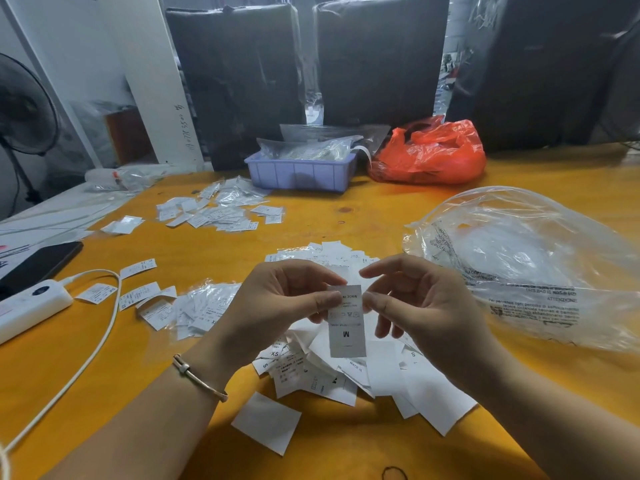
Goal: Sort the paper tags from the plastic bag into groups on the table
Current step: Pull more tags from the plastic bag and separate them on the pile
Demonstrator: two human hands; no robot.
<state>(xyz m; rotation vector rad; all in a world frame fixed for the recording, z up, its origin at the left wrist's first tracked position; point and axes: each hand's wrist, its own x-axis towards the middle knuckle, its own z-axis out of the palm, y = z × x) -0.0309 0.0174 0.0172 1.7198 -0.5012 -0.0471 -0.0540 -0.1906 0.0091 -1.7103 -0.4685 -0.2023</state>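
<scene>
While both hands are pinching one tag above the heap, we are logging positions.
We are seeing the left hand [287,299] and right hand [412,303] pinching the M-marked tag [347,327] with curled thumb and fingers; the tag heap [349,372] is lying beneath, the plastic bag [526,265] at 3 o'clock, sorted groups [214,211] at 11 o'clock.

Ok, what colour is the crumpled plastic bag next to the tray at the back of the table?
Orange-red. The crumpled plastic bag shows in the head view, right of the lavender tray.
</scene>
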